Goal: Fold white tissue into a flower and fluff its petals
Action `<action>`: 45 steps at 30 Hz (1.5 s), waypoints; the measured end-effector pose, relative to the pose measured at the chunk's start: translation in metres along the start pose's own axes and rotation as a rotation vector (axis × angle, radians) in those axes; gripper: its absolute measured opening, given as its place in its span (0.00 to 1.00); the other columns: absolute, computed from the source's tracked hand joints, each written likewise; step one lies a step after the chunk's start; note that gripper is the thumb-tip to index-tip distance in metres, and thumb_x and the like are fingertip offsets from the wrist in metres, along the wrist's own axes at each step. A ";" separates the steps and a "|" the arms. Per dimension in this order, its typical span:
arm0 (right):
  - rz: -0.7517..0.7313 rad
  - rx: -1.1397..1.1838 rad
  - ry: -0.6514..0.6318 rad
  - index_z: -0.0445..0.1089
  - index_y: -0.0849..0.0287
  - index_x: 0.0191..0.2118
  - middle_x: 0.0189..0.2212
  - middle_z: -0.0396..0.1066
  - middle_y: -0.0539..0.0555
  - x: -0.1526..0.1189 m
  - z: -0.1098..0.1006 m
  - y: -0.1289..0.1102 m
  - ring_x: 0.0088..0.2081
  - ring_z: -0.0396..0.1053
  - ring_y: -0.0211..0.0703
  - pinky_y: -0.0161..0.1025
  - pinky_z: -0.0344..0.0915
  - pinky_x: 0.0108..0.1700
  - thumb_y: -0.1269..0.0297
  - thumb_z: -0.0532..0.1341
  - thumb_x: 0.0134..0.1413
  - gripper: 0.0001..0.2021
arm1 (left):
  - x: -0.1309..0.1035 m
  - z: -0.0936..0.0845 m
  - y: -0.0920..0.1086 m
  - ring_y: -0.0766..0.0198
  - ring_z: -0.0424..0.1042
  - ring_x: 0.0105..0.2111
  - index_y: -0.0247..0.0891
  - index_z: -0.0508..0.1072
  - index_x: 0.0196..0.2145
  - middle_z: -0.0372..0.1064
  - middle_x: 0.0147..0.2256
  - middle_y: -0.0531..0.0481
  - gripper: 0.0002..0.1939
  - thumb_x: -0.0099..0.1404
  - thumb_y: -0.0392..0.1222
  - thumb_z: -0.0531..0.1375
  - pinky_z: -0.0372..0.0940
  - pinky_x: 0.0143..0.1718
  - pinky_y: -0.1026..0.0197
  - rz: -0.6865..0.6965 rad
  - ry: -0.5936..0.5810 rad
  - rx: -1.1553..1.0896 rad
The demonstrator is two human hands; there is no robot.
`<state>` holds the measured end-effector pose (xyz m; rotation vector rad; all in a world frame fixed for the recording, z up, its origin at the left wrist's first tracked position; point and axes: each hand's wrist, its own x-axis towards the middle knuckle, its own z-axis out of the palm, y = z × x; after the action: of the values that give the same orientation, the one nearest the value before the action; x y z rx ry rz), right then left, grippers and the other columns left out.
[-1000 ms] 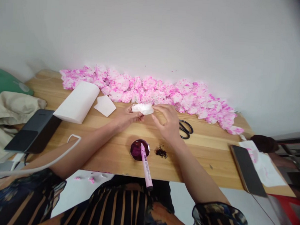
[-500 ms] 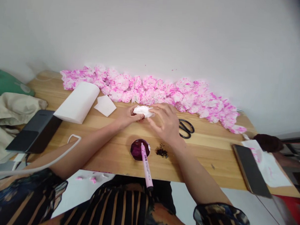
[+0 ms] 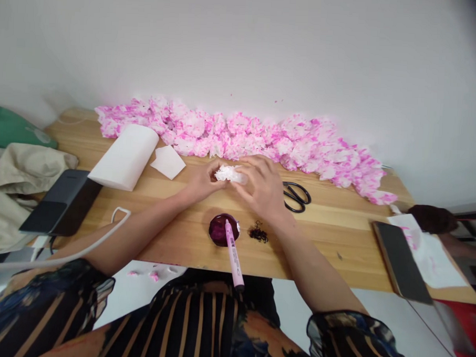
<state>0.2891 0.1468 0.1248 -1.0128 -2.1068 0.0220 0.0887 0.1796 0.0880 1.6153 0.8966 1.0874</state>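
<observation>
Between my two hands, above the middle of the wooden table, is a ruffled white tissue paper flower. My left hand is closed on its left side, with the thumb along the lower edge. From the right, my right hand holds the other side with bent fingers that hide part of the paper. Below them stands a small dish of dark purple liquid, and a pink marker pen leans on it with its tip inside. A little heap of short dark ties lies to the right of the dish.
Black-handled scissors lie beside my right hand. Pink-and-white paper flowers line the wall. At left are a white paper stack, a loose paper square, a black box and a white cable. A phone lies at right.
The white paper in my hands now shows a more ruffled, bunched edge. My right hand has closed further over its right side. The whole view has shifted slightly.
</observation>
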 end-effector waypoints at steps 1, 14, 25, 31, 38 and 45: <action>-0.001 0.011 0.018 0.73 0.48 0.45 0.52 0.76 0.54 0.000 0.001 0.000 0.56 0.70 0.55 0.58 0.65 0.60 0.60 0.63 0.63 0.06 | 0.000 0.000 0.001 0.62 0.69 0.37 0.37 0.74 0.38 0.73 0.35 0.51 0.11 0.56 0.40 0.66 0.61 0.38 0.63 -0.005 0.002 0.001; 0.529 0.588 -0.109 0.78 0.53 0.50 0.48 0.80 0.55 -0.005 0.011 0.030 0.46 0.76 0.46 0.48 0.72 0.51 0.62 0.68 0.49 0.19 | 0.002 -0.002 0.003 0.65 0.71 0.35 0.37 0.75 0.37 0.75 0.35 0.51 0.19 0.50 0.44 0.73 0.66 0.40 0.63 -0.132 0.048 -0.342; 0.474 0.465 -0.123 0.80 0.56 0.39 0.36 0.81 0.51 -0.008 0.010 0.017 0.36 0.74 0.42 0.39 0.67 0.42 0.63 0.65 0.55 0.08 | -0.003 0.003 0.003 0.66 0.71 0.34 0.35 0.74 0.31 0.74 0.32 0.51 0.14 0.50 0.44 0.70 0.63 0.38 0.64 -0.150 0.030 -0.184; 0.365 0.299 -0.085 0.78 0.56 0.36 0.36 0.81 0.52 -0.008 0.018 0.009 0.38 0.74 0.44 0.41 0.66 0.45 0.69 0.62 0.54 0.07 | -0.004 0.003 0.000 0.66 0.69 0.31 0.35 0.74 0.30 0.74 0.29 0.52 0.11 0.53 0.44 0.69 0.61 0.34 0.64 -0.129 0.051 -0.015; 0.535 0.458 -0.028 0.76 0.58 0.38 0.35 0.79 0.51 -0.006 0.018 0.010 0.35 0.72 0.40 0.37 0.66 0.41 0.64 0.62 0.53 0.08 | 0.001 0.000 0.003 0.65 0.72 0.32 0.36 0.78 0.39 0.78 0.35 0.48 0.22 0.53 0.53 0.73 0.66 0.36 0.62 -0.136 0.027 -0.262; 0.565 0.484 -0.056 0.75 0.58 0.36 0.32 0.77 0.49 -0.006 0.021 0.005 0.33 0.70 0.38 0.36 0.64 0.39 0.62 0.62 0.53 0.08 | -0.002 -0.001 0.003 0.64 0.71 0.30 0.36 0.79 0.33 0.76 0.29 0.50 0.16 0.54 0.51 0.72 0.66 0.35 0.63 -0.166 0.060 -0.199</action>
<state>0.2811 0.1523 0.1044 -1.2642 -1.6719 0.8043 0.0868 0.1774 0.0901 1.3277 0.9145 1.0770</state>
